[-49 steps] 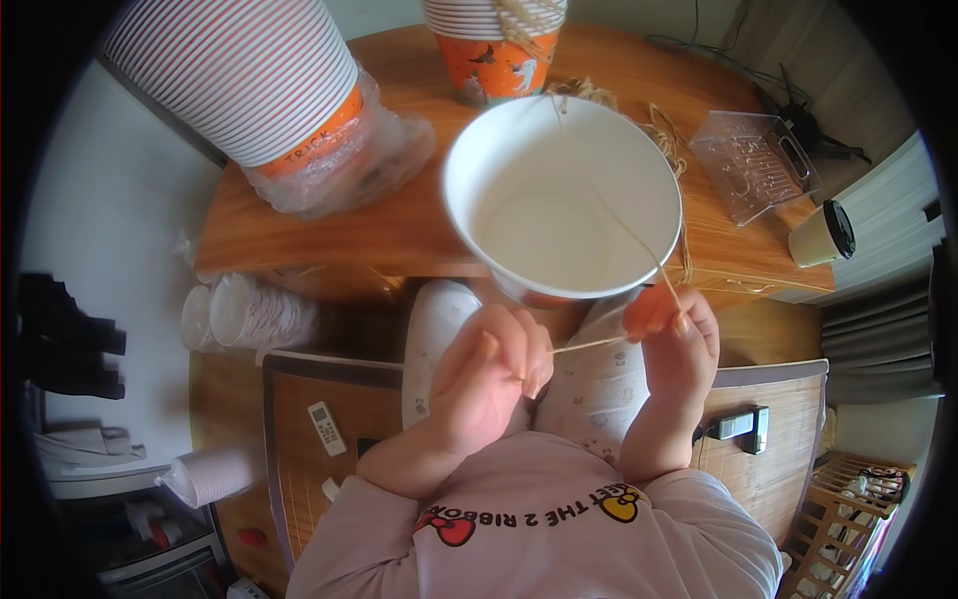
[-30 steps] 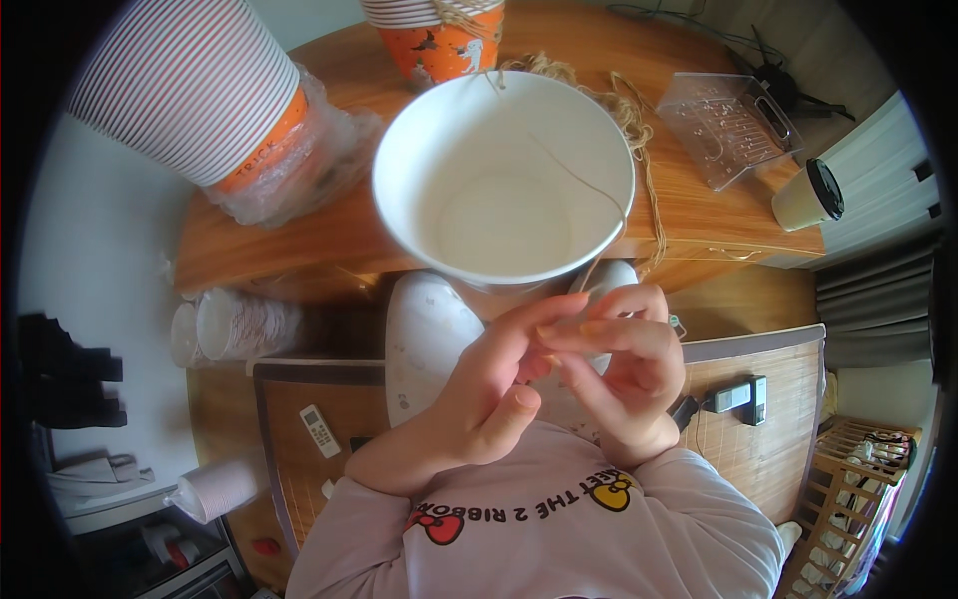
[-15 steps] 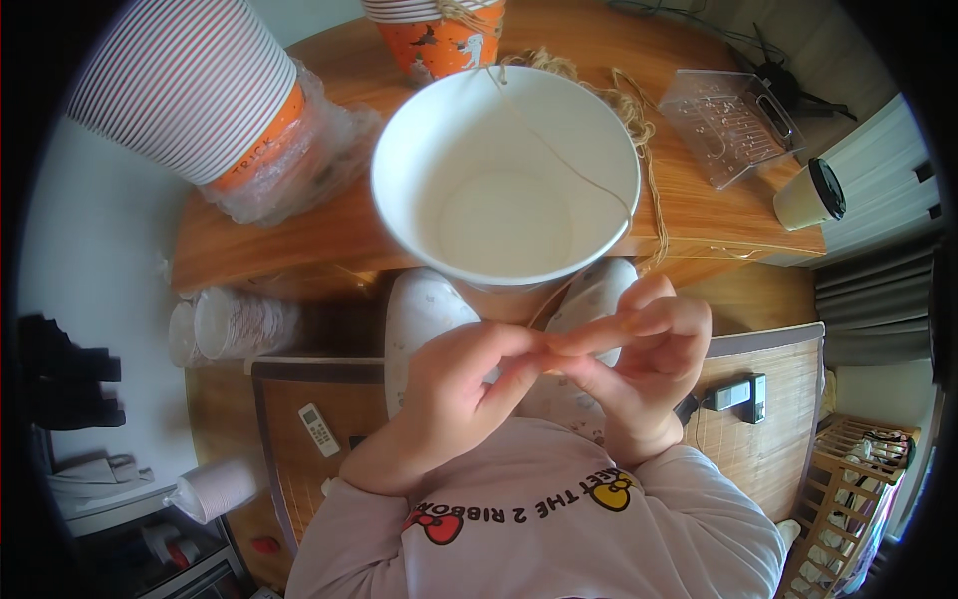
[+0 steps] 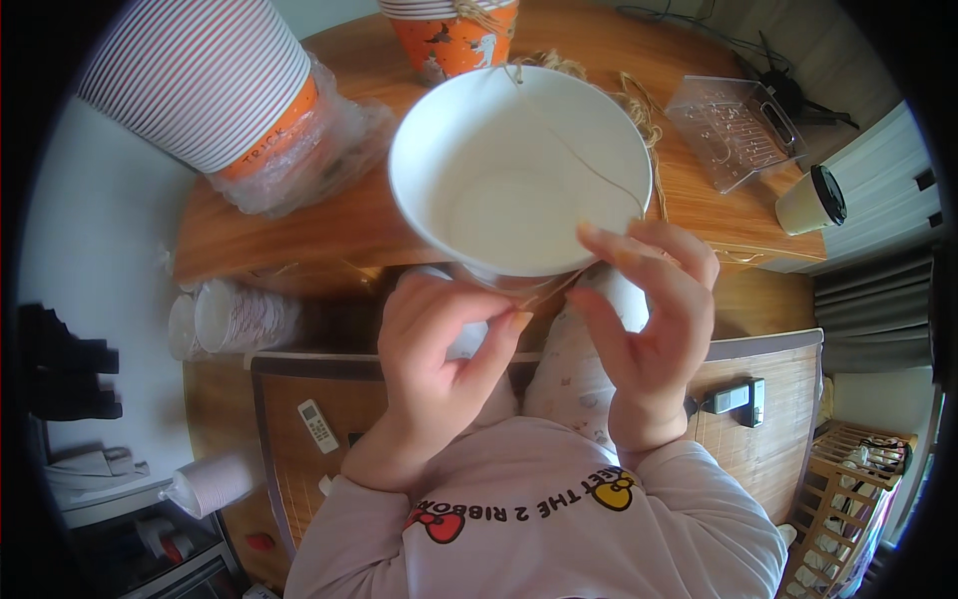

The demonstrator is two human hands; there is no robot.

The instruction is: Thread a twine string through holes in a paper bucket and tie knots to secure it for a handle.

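A large white-lined paper bucket sits at the table's near edge, its mouth tipped toward me. A thin twine runs from a knot at its far rim across the inside and over the right side. Below the near rim, my left hand pinches a strand of that twine between thumb and forefinger. My right hand is just beside the rim's near right, thumb and fingers apart, the strand passing near its thumb. Whether the right fingertips touch the rim cannot be made out.
Orange patterned buckets stand stacked behind; a taller stack in plastic wrap leans at left. Loose twine lies at the bucket's far right. A clear plastic tray and a lidded cup stand on the right.
My hands were together at the twine; now they are apart. The right hand has opened and risen toward the rim, the left has moved slightly up, and the view has shifted a little.
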